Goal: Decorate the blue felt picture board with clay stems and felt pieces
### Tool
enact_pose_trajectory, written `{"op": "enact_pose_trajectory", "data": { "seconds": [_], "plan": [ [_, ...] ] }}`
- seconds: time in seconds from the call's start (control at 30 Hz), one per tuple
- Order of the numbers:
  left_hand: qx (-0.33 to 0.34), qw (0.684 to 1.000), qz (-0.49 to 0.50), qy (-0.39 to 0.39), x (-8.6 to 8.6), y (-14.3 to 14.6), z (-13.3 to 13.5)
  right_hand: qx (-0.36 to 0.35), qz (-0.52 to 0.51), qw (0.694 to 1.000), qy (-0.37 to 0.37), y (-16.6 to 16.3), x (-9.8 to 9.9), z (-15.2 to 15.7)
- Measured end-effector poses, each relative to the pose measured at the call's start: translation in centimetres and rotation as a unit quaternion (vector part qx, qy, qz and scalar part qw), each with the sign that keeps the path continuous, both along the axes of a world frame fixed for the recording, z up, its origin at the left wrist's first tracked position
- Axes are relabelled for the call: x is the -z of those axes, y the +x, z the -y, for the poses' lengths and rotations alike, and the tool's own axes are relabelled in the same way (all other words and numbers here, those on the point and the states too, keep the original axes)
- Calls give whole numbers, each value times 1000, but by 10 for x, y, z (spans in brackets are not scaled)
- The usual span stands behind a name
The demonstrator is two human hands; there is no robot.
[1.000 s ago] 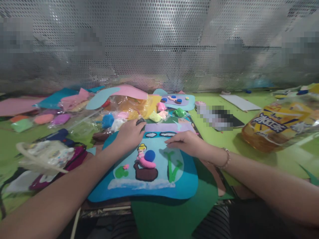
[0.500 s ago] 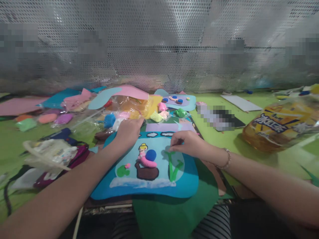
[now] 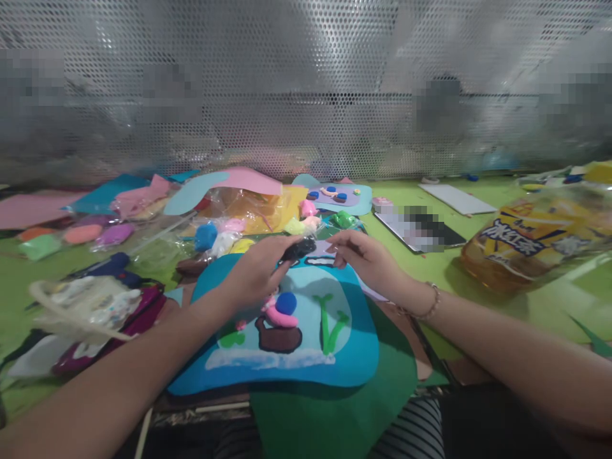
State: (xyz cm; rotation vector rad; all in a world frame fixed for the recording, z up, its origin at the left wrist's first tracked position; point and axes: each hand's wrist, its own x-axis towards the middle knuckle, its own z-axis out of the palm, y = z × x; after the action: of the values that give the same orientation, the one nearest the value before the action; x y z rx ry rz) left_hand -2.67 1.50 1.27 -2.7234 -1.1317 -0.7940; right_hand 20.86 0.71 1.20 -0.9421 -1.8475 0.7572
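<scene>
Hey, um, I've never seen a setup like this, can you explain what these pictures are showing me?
Sure. There is no machine here: these are a person's two bare hands. The view comes from a camera worn on the head, looking forward and down, so the arms reach in from below.

The left hand holds a small black lump, too blurred to identify. The right hand is beside it, fingers curled, with nothing visible in it.

Below them is a blue sheet bearing a pink and blue snail-like figure, partly hidden by the left hand. Around it, the green table carries colourful packets, paper sheets and a large bottle.
</scene>
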Motion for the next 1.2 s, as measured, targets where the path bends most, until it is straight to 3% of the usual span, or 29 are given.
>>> {"op": "enact_pose_trajectory", "data": {
  "seconds": [0.27,0.47,0.57,0.77,0.97,1.2],
  "plan": [
    [81,997,17,7,0,4,8,-25,-13,1000,-9,-2,1,5],
    [128,990,45,31,-1,7,11,-26,0,999,38,-1,-2,8],
    [136,988,53,40,-2,8,12,-19,-8,998,63,0,-3,9],
    [145,987,52,38,-1,8,12,-13,-8,999,41,-1,-5,11],
    [158,985,57,26,-4,6,11,-24,6,996,85,-1,-3,8],
    [168,983,68,13,-1,7,9,-38,26,999,29,0,-1,7]
  ]
}}
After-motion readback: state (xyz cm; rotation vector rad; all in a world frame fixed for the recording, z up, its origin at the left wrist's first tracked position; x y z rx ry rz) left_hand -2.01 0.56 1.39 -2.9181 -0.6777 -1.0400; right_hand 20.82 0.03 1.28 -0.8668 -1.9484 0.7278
